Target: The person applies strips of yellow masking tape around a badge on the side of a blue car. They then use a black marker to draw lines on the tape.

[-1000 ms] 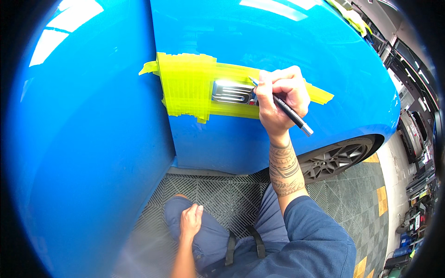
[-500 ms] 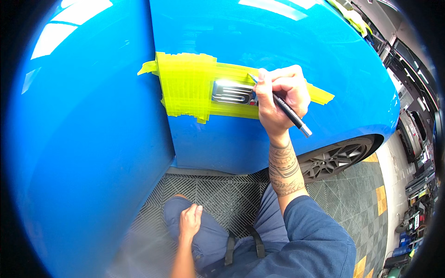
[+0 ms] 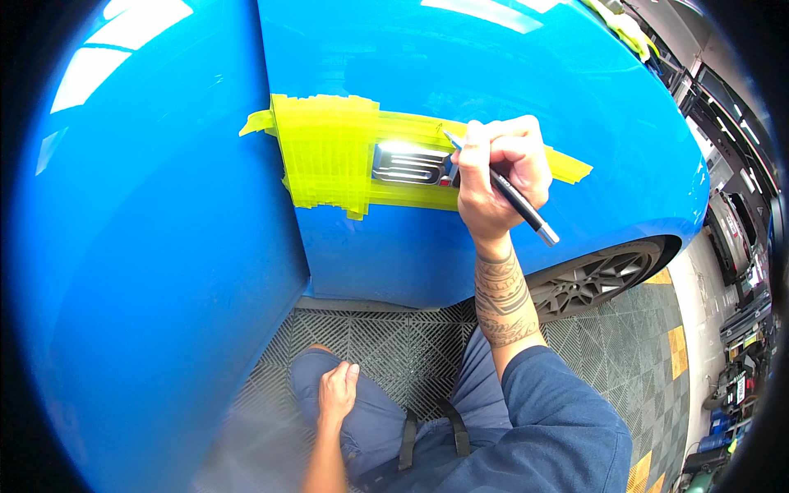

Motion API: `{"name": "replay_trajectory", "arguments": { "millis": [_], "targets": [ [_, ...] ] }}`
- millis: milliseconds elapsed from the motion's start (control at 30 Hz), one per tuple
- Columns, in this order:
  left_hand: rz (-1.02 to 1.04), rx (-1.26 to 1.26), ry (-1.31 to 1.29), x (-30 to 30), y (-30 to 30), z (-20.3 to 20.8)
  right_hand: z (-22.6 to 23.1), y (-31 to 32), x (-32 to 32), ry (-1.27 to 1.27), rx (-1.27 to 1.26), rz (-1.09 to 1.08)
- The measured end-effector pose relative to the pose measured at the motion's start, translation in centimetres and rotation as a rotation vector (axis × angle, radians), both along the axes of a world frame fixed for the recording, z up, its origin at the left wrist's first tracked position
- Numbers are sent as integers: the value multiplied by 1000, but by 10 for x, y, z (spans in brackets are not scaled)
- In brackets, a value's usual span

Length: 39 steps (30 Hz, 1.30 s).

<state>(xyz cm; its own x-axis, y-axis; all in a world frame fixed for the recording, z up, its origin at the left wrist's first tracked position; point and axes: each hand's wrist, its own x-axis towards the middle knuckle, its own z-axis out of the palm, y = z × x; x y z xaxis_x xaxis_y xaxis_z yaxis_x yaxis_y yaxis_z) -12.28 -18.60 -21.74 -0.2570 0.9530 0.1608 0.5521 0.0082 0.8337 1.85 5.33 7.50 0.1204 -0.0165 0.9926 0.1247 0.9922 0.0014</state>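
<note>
My right hand (image 3: 508,172) is closed around a slim black pen (image 3: 522,205) with a silver end. Its tip meets, or nearly meets, the yellow masking tape (image 3: 325,152) above a chrome badge (image 3: 411,164) on the blue car panel (image 3: 370,255). A small dark mark (image 3: 440,127) shows on the tape just left of the tip. My fingers hide the badge's right part. The tape frames the badge above and below and lies in a broad patch at its left. My left hand (image 3: 337,390) rests on my left thigh, fingers curled, holding nothing that I can see.
An open blue car door (image 3: 164,246) stands at the left, beside a panel gap. A wheel (image 3: 588,283) sits right of my forearm. Dark grated floor tiles (image 3: 378,345) lie below me. Yellow-green cloth (image 3: 625,33) hangs at the upper right; another car (image 3: 727,234) stands beyond.
The pen tip has shifted slightly right along the tape, and a small dark mark now shows beside it. My left hand stays on my thigh.
</note>
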Motion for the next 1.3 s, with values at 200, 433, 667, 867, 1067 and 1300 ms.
{"name": "replay_trajectory", "arguments": {
  "millis": [200,433,667,867,1067,1300],
  "targets": [
    [15,-19,-3,-1,3,-2,-4,-1,1,38,-22,71],
    [10,-8,-13,-3,2,-8,-11,-5,0,-44,69,-86],
    [0,-16,-12,-2,5,-5,-9,-4,-3,-54,115,-151],
    [2,-1,-4,-1,5,-8,-10,-2,-3,-11,102,-148],
    [3,-23,-8,-3,4,-8,-7,-5,0,-47,119,-158],
    [17,-18,2,-2,2,-6,-9,-4,2,70,-26,-13]
  ]
}}
